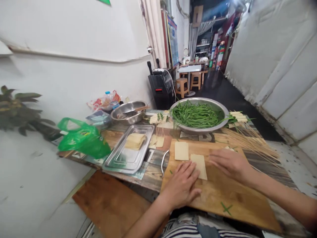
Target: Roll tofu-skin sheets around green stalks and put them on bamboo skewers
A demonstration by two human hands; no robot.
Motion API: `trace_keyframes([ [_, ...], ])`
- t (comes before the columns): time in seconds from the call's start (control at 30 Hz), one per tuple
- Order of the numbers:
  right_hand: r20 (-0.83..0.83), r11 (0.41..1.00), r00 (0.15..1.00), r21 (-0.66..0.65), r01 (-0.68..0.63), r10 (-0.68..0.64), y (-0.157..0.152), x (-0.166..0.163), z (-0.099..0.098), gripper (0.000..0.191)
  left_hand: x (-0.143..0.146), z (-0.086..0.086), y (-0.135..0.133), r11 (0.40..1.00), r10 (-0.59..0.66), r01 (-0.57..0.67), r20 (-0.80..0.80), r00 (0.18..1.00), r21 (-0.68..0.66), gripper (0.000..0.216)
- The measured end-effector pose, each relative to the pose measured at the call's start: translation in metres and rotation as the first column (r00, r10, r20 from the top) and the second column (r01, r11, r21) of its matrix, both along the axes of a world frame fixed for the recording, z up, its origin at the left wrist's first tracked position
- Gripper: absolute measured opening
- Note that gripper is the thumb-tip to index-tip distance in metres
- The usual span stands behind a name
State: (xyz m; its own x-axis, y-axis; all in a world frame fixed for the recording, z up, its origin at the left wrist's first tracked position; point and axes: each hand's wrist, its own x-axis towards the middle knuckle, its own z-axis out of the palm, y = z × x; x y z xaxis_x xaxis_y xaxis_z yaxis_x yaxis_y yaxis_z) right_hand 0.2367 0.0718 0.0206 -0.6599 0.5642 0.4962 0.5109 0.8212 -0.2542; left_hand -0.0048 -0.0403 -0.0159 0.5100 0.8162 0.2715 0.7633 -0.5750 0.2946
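Pale yellow and paper-thin, the sheet lies flat on the board in front of me, between my two hands. My left hand rests palm down on the wood, fingers loose, the tips touching the sheet's near left edge. My right hand lies flat as well, just to the right of the sheet, fingers pointing inward. Whether they touch its corner I cannot tell. Neither hand grips anything: both are open and apart, with the sheet in the gap.

I judge the sheet to be very light, limp and a little tacky, the kind of thing that clings to wood and tears if pulled from one point. A pinch in the middle looks wrong for it. The better hold seems to be at a free edge or corner, lifted with flat fingertips, with the other hand pressing lightly so that it does not slide or crease.

A second sheet lies just beyond it on the board, apart from both hands. To the left, on the desk, a steel tray holds a stack of the same sheets. Beyond the board stands a wide bowl of chives, and thin skewers lie fanned out to my right.
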Motion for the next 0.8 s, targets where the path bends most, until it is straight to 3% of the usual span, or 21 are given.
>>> trace_keyframes([
  [0.07,0.056,0.999,0.997,0.026,0.043,-0.045,0.041,0.0,0.027,0.031,0.004,-0.001,0.006,1.0,-0.02,0.02,-0.003,1.0,0.006,0.044],
  [0.13,0.185,0.985,0.968,0.037,0.167,-0.171,0.09,-0.007,0.052,0.03,0.006,-0.003,0.009,0.999,-0.028,0.027,0.021,0.999,0.031,0.04],
  [0.2,0.472,0.949,0.84,-0.022,0.315,-0.268,0.138,-0.019,0.069,0.027,0.006,-0.006,0.01,0.997,-0.035,0.031,0.061,0.998,0.067,0.036],
  [0.27,0.566,0.927,0.775,-0.047,0.373,-0.282,0.178,-0.032,0.074,0.02,0.004,-0.01,0.011,0.994,-0.046,0.037,0.093,0.995,0.104,0.032],
  [0.4,0.671,0.893,0.686,-0.079,0.443,-0.281,0.227,-0.054,0.056,0.015,-0.001,-0.025,0.016,0.977,-0.089,0.069,0.095,0.992,0.202,0.033],
  [0.57,0.75,0.888,0.613,-0.077,0.454,-0.249,0.255,-0.069,0.03,0.025,-0.006,-0.05,0.029,0.91,-0.143,0.101,0.076,0.987,0.402,0.044],
  [0.8,0.74,0.94,0.651,-0.075,0.333,-0.171,0.275,-0.082,0.002,0.028,-0.002,-0.07,0.032,0.877,-0.102,0.056,0.071,0.992,0.478,0.023],
])
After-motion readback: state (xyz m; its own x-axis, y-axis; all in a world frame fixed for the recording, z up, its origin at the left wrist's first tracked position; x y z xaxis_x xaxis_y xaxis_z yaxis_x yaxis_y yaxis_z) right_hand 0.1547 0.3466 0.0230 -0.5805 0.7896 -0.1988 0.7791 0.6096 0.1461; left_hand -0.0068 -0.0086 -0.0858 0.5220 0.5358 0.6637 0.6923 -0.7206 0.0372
